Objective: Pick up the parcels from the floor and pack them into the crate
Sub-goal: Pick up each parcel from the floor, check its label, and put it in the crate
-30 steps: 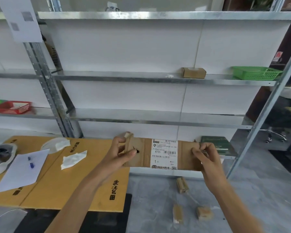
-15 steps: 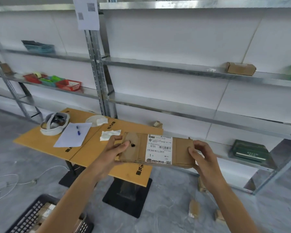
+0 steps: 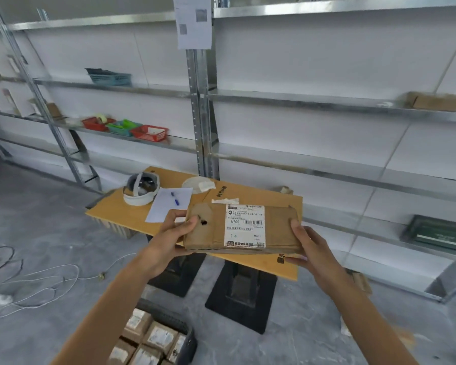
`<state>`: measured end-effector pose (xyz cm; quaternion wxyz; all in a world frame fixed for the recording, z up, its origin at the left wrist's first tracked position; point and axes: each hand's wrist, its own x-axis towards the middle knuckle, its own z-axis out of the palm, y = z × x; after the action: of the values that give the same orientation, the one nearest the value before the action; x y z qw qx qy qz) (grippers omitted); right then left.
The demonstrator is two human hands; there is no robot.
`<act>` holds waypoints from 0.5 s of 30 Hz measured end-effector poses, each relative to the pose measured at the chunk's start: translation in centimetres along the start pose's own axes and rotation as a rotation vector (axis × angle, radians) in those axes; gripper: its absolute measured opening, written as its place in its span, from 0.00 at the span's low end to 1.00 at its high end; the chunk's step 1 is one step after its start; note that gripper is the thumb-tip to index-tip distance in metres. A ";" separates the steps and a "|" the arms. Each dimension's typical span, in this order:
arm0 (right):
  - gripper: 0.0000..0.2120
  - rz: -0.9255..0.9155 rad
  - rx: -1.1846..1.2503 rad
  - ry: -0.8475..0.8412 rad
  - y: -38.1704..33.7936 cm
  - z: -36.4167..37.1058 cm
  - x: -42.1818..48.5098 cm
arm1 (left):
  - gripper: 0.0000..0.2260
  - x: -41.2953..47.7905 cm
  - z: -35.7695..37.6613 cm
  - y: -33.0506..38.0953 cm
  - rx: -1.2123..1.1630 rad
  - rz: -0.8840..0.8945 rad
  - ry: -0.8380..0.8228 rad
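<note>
Head view: parcel (image 3: 242, 229) in the grip of left hand (image 3: 173, 237) and right hand (image 3: 315, 250); crate (image 3: 188, 343) below

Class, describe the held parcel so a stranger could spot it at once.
Find the yellow table before the metal shelving. Over its near edge, the left hand and right hand hold a brown parcel. Unlike parcels in the crate below, it is in hand, labelled N705.
</note>
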<state>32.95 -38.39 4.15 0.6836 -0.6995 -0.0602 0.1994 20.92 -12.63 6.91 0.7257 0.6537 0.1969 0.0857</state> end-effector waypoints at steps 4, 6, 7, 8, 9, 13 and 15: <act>0.34 0.026 -0.030 0.027 0.9 7.6 -2.0 | 0.06 -1.8 -7.5 0.0 0.039 -0.014 -0.020; 0.33 0.022 -0.076 0.032 1.4 10.8 -2.7 | 0.04 -2.4 -10.8 0.2 0.065 0.000 -0.041; 0.32 0.027 -0.094 0.030 1.6 12.3 -2.9 | 0.04 -2.6 -12.4 0.1 0.076 0.004 -0.049; 0.31 0.037 -0.102 0.027 1.8 13.6 -3.0 | 0.05 -2.7 -13.8 0.0 0.081 0.003 -0.053; 0.29 0.045 -0.104 0.024 2.0 14.8 -3.0 | 0.05 -2.6 -15.0 -0.1 0.077 -0.001 -0.055; 0.23 0.064 -0.125 0.049 2.5 18.5 -1.3 | 0.04 -1.5 -18.6 -1.0 0.037 -0.022 -0.044; 0.22 0.085 -0.139 0.068 2.8 20.0 0.1 | 0.07 -0.3 -19.9 -1.4 0.027 -0.046 -0.028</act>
<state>25.28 -19.93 1.66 0.6259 -0.7536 -0.0209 0.1996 12.59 5.31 4.28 0.7212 0.6600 0.2028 0.0572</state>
